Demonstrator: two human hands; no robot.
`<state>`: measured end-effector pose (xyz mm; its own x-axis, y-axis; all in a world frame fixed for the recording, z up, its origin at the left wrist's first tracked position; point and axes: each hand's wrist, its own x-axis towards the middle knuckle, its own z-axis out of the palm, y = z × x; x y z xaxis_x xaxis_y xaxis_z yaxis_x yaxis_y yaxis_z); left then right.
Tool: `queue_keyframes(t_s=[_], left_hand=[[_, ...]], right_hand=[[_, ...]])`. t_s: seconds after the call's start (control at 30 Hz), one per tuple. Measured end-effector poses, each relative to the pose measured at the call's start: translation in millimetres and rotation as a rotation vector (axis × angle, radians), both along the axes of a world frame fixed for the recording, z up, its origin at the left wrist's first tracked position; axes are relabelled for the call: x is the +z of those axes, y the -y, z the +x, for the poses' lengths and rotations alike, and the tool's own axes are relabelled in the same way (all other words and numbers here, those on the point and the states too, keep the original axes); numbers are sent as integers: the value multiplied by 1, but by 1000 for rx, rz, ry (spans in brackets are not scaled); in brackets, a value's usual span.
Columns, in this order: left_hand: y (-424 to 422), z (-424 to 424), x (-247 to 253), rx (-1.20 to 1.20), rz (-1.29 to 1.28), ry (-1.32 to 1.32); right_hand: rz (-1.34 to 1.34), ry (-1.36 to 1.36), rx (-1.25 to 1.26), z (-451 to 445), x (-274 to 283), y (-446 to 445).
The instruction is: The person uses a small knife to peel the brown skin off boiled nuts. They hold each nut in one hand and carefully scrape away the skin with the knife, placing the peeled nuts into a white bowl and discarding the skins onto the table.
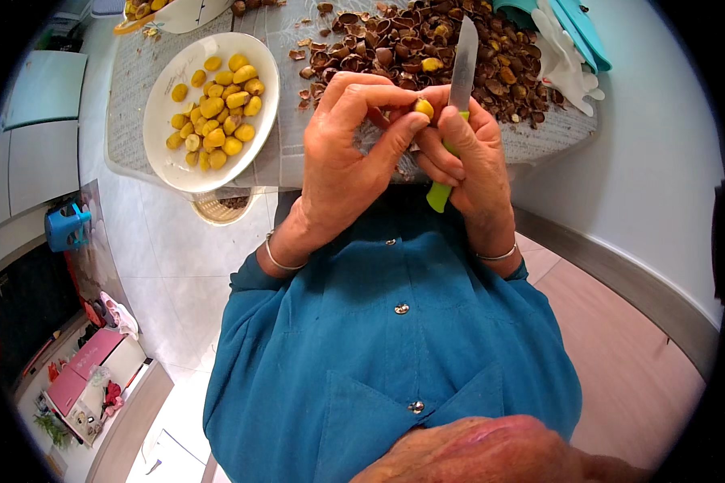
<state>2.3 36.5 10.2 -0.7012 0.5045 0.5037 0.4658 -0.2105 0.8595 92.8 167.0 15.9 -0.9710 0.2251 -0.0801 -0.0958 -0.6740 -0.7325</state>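
Observation:
Between the thumb and fingers of my left hand (353,136) is a yellow peeled chestnut (423,108), with a little brown at its upper end. My right hand (477,151) grips a paring knife by its green handle (438,197). The knife's steel blade (464,66) points up and away from me, over a heap of brown chestnut shells (393,45). The right fingertips lie close behind the chestnut; whether they touch it is hidden. Left of my hands, a white plate (163,160) holds many yellow peeled chestnuts (212,107).
A patterned cover lies on the table (293,157). White gloves (565,60) and a turquoise item (580,30) are at the far right by the wall. A white bowl (184,15) with chestnuts stands far left. A woven basket (217,211) sits below the table edge.

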Motion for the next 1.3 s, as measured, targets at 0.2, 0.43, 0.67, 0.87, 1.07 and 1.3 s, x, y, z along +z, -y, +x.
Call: queue_keyframes(t_s=[0.2,0.43,0.67,0.87,1.07,1.3], left_hand=[[5,5,-2,-88,16,12],[6,6,-5,-104,16,16],[-1,6,-9,-20,104,-95],[-7,14,-14,80,125,-83],[-8,18,-17,120,79,-115],[-11,17,-12,33,86,28]], right_hand=[[-12,9,36,2,-1,0],[112,-34,-51,3,-1,10],[31,-77,42,3,-4,4],[207,31,-133,4,6,20],[162,125,-194,0,8,28],[-84,167,-114,-1,12,16]])
